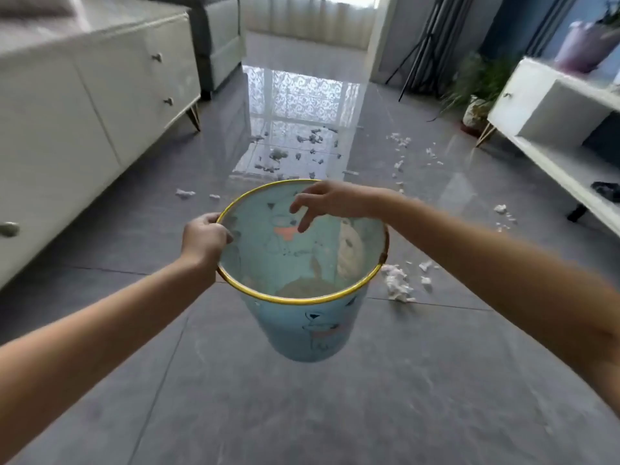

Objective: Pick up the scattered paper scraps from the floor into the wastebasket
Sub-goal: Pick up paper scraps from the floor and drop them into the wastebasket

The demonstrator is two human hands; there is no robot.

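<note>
So your left hand [204, 239] grips the basket [302, 330] rim. Right hand [328, 201] fingers are loose and empty, and the nearest scraps [397, 286] lie on that side.

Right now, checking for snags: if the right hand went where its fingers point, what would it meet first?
Likely the wastebasket, its inner wall: the right hand hangs over its mouth, fingers angled down. Depth unclear.
</note>
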